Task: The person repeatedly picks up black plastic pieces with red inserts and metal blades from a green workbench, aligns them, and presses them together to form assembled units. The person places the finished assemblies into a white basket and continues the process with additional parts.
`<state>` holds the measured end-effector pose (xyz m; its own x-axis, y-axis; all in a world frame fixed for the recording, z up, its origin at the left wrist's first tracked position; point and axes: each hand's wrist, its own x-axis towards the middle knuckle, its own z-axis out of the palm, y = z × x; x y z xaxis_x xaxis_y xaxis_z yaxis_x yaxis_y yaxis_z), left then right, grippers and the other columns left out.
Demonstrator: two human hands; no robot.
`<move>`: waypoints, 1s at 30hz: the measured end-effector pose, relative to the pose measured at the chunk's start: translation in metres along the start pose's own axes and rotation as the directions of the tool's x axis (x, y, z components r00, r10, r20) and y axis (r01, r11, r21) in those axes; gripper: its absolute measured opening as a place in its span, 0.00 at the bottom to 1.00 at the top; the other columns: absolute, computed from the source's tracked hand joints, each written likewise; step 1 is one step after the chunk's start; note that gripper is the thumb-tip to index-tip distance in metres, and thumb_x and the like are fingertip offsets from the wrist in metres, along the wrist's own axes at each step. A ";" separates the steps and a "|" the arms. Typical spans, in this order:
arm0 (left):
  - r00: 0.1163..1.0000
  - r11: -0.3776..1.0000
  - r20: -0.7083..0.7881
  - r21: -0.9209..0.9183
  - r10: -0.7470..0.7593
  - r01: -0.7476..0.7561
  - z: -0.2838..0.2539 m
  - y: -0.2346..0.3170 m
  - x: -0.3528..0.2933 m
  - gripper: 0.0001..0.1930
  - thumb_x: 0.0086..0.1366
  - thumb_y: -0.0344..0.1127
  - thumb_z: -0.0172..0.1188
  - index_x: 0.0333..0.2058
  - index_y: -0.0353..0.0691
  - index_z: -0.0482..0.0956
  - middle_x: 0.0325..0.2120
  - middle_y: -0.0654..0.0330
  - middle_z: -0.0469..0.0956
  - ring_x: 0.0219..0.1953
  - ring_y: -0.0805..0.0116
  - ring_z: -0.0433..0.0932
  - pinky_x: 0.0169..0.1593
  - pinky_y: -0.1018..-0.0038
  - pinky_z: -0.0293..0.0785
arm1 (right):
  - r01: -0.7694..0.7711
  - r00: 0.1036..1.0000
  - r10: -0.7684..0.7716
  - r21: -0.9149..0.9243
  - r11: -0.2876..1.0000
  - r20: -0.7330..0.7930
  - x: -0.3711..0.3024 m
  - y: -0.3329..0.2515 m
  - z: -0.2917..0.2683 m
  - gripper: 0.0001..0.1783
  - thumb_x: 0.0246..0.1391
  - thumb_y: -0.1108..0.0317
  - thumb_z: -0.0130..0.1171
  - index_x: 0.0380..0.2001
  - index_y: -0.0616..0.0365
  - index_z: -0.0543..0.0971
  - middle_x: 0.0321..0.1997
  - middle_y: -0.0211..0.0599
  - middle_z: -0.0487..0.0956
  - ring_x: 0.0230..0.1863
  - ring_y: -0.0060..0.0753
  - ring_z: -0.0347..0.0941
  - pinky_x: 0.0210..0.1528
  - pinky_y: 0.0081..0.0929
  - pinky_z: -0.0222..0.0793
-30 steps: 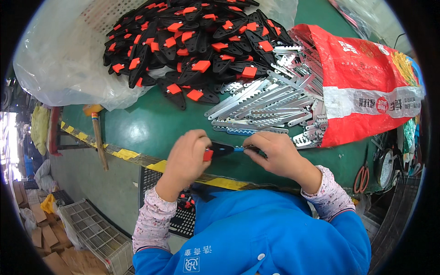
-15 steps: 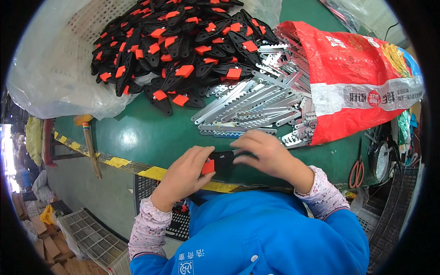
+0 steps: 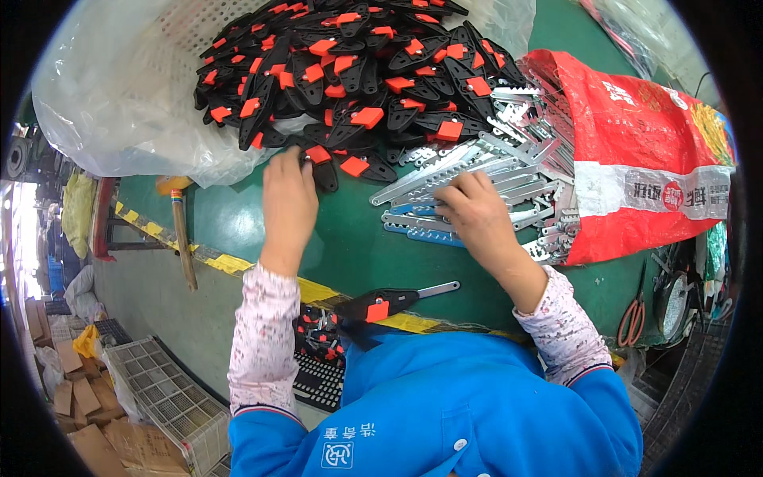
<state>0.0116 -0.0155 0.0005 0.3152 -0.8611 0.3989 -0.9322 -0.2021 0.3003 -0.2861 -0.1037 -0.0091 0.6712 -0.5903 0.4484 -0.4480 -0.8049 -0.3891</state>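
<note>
At the near edge of the big pile, my left hand (image 3: 288, 208) has its fingers closed at the side of a black plastic piece (image 3: 324, 173) with a red block on it. My right hand (image 3: 486, 226) is bent over the loose notched metal strips (image 3: 445, 181), its fingertips pinched at one of them; the hand partly covers that strip. Between my forearms, by the table's front edge, lies another black piece (image 3: 407, 299) with a red block and a metal strip sticking out to the right. Neither hand touches it.
A clear plastic bag (image 3: 103, 119) lies under and left of the black pieces. On the right, a red sack (image 3: 620, 143) opens onto the strips. A wooden-handled hammer (image 3: 181, 230) lies left on the green table (image 3: 230, 215); scissors (image 3: 633, 318) lie right.
Both hands have left the black piece they held together; it now lies by the front edge with a strip attached. My left hand reached to the pile, my right to the strips.
</note>
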 end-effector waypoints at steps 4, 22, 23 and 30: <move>0.969 0.968 0.037 0.072 -0.243 0.240 0.017 -0.001 0.020 0.27 0.64 0.42 0.70 0.53 0.26 0.75 0.49 0.39 0.76 0.49 0.35 0.78 0.54 0.53 0.77 | 0.025 1.000 -0.026 0.010 1.000 0.006 0.010 -0.009 0.007 0.11 0.45 0.70 0.71 0.33 0.53 0.80 0.35 0.33 0.74 0.42 0.42 0.72 0.45 0.35 0.73; 0.916 0.911 0.325 -0.402 0.235 -0.091 -0.059 0.051 -0.079 0.35 0.49 0.23 0.67 0.59 0.37 0.71 0.53 0.43 0.68 0.51 0.38 0.76 0.54 0.57 0.78 | -0.148 0.985 0.083 0.499 0.854 0.150 -0.005 -0.035 -0.022 0.07 0.61 0.70 0.65 0.41 0.56 0.80 0.39 0.41 0.82 0.43 0.52 0.80 0.43 0.45 0.77; 0.915 0.912 0.310 -0.392 0.257 -0.123 -0.059 0.053 -0.077 0.34 0.49 0.24 0.69 0.59 0.37 0.71 0.52 0.44 0.69 0.49 0.39 0.77 0.52 0.57 0.79 | -0.127 0.987 0.069 0.454 0.882 0.142 -0.006 -0.035 -0.024 0.07 0.61 0.70 0.65 0.41 0.56 0.81 0.38 0.40 0.81 0.42 0.52 0.80 0.42 0.45 0.77; 0.900 0.911 0.305 -0.365 0.311 -0.191 -0.055 0.057 -0.081 0.36 0.50 0.28 0.79 0.59 0.37 0.75 0.51 0.47 0.71 0.47 0.43 0.79 0.49 0.58 0.80 | -0.085 0.989 0.035 0.354 0.931 0.144 -0.013 -0.033 -0.033 0.06 0.59 0.69 0.66 0.38 0.56 0.80 0.36 0.40 0.79 0.41 0.50 0.79 0.41 0.45 0.76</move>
<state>-0.0574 0.0684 0.0335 -0.0600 -0.9803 0.1880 -0.8444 0.1503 0.5142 -0.2990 -0.0716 0.0245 0.7334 -0.6032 0.3136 -0.2649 -0.6784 -0.6853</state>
